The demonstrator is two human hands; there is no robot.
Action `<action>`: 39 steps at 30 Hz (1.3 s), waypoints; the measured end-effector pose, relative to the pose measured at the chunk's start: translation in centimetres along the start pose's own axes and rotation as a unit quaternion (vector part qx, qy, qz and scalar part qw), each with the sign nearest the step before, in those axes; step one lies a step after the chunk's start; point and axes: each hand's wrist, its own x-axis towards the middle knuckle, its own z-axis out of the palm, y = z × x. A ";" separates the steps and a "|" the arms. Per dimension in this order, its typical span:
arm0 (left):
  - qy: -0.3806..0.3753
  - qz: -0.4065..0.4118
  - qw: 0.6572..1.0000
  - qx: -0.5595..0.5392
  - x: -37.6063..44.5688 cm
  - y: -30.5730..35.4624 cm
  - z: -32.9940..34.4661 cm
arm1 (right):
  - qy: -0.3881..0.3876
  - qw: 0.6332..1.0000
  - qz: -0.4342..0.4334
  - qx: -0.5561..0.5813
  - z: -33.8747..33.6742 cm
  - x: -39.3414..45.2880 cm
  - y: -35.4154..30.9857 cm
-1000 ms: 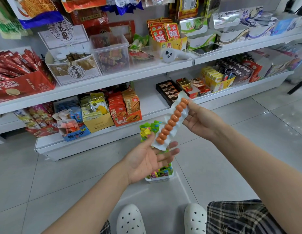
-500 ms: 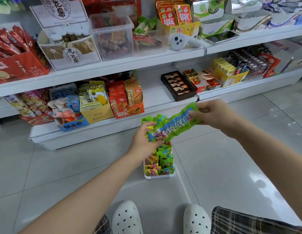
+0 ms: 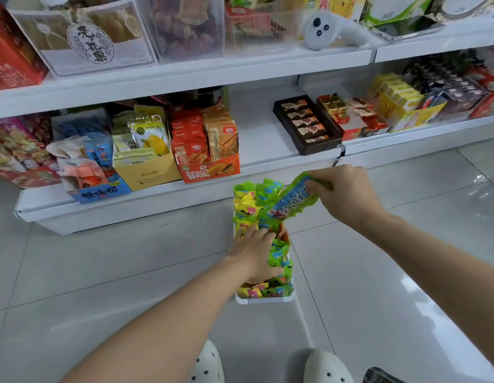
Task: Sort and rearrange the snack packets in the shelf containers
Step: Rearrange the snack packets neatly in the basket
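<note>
Down low, right hand (image 3: 348,194) pinches one end of a green snack packet (image 3: 294,199), which hangs tilted over the far end of a white tray (image 3: 263,299) on the floor. Left hand (image 3: 255,252), fingers fairly straight, presses into the green and yellow packets (image 3: 248,203) filling that tray. Bottom shelf (image 3: 157,200) stands just beyond, an orange carton (image 3: 209,170) at its edge.

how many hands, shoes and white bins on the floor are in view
hands: 2 (left, right)
shoes: 2 (left, right)
white bin: 1
total: 5
</note>
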 end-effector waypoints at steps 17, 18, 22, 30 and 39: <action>0.006 0.061 0.998 0.009 -2.0 -2.1 1.9 | -0.021 1.000 -0.007 -0.004 -0.4 0.6 -1.1; 0.004 0.060 0.998 0.008 -2.0 -2.1 1.8 | -0.033 0.999 -0.007 -0.005 0.0 0.2 -0.9; -0.003 0.051 0.998 0.023 -2.1 -2.0 1.7 | -0.120 0.993 0.008 -0.019 3.1 -2.0 0.9; 0.009 0.054 0.998 0.012 -1.6 -2.4 1.9 | -0.146 0.984 -0.006 -0.100 9.6 0.0 -0.1; 0.030 0.068 0.997 0.011 -1.1 -3.1 2.0 | -0.225 0.970 0.044 -0.080 11.5 -0.7 1.4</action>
